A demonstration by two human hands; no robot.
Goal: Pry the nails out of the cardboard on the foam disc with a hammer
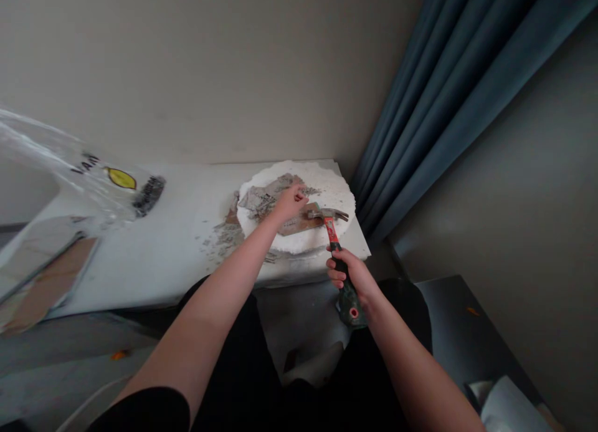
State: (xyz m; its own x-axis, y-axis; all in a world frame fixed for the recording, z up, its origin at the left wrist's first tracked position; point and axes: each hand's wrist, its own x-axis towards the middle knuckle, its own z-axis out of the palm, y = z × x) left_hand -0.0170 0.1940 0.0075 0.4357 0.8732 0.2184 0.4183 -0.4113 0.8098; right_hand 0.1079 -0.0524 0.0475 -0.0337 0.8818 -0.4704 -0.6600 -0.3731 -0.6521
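Note:
My right hand [351,272] is wrapped round the black grip of a claw hammer [331,230] with a red neck. The hammer's metal head lies over the right end of a flat brown piece [292,226], its claw pointing right. Just above that brown piece, my left hand [289,202] is closed with bent fingers; whatever they may pinch is hidden. Under both is a white, rough-edged round slab [334,186]. Grey broken fragments [261,198] are heaped on the slab's left half, beside my left hand.
The slab rests at the right end of a white table [172,251], with grey crumbs [222,235] scattered left of it. A clear plastic bag [98,170] and a brown board [56,282] are further left. A blue curtain [420,108] hangs at right, above a dark surface [448,320].

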